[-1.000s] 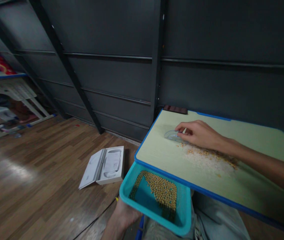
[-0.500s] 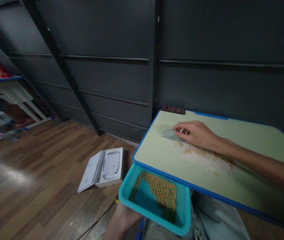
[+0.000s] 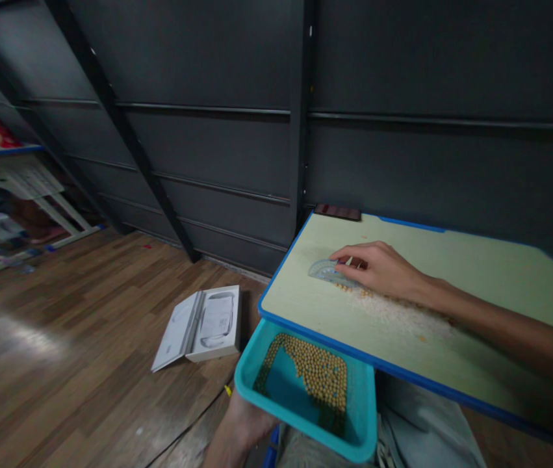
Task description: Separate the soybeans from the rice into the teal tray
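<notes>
My right hand point(image 3: 378, 270) rests on a pale green desk point(image 3: 451, 364) with a blue rim, fingers closed on a clear half-round protractor point(image 3: 322, 270) held against the desktop. Yellow beans point(image 3: 354, 290) and white grains point(image 3: 403, 315) lie scattered beside and behind that hand. Below the desk's front edge, my left hand point(image 3: 240, 426) holds up a teal tray point(image 3: 359, 416) from underneath; its fingers are hidden by the tray. A heap of yellow beans point(image 3: 318, 377) fills part of the tray.
A dark phone point(image 3: 338, 212) lies at the desk's far edge against the dark metal wall. On the wooden floor to the left sits an open white box point(image 3: 201, 325). Shelving with clutter point(image 3: 8, 188) stands at far left. My lap in grey cloth point(image 3: 427, 429) lies under the desk.
My right hand with the protractor has slid a little left and nearer the front edge, pushing beans along. The tray stays below the edge.
</notes>
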A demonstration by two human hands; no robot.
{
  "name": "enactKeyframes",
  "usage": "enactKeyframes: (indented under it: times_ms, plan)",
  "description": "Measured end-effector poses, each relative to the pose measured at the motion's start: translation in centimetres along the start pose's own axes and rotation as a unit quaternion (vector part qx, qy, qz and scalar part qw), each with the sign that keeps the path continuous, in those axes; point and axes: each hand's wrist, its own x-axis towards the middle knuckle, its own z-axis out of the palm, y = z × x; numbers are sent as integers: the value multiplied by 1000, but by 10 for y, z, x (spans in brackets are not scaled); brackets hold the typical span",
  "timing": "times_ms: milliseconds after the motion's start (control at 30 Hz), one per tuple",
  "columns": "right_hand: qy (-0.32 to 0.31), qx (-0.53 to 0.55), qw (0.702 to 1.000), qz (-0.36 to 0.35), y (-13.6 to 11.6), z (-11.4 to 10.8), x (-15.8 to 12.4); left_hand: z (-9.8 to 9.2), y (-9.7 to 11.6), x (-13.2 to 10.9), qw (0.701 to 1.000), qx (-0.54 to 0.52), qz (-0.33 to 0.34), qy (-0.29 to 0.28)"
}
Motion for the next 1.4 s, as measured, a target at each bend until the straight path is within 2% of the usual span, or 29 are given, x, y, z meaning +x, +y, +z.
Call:
enactKeyframes:
  times_ms: [533,700,967,1167,1267,1400]
  plan:
    - [-18,60,997,-43,-23,9,5,-8,-2,4,999,13,-7,-32]
    - [-30,69,995,-61,-37,15,5,-8,-1,2,997,13,-10,-76]
    - [-43,74,989,-120,-56,19,-1,-6,1,2,998,20,-7,-63]
    - [-41,97,987,-120,-66,19,-10,3,2,-3,998,19,-2,-60]
    - [-10,88,989,-119,-64,14,-10,2,1,-1,997,9,-3,-76]
    - [31,70,996,-43,-47,3,-6,-1,0,0,999,-14,-15,-40]
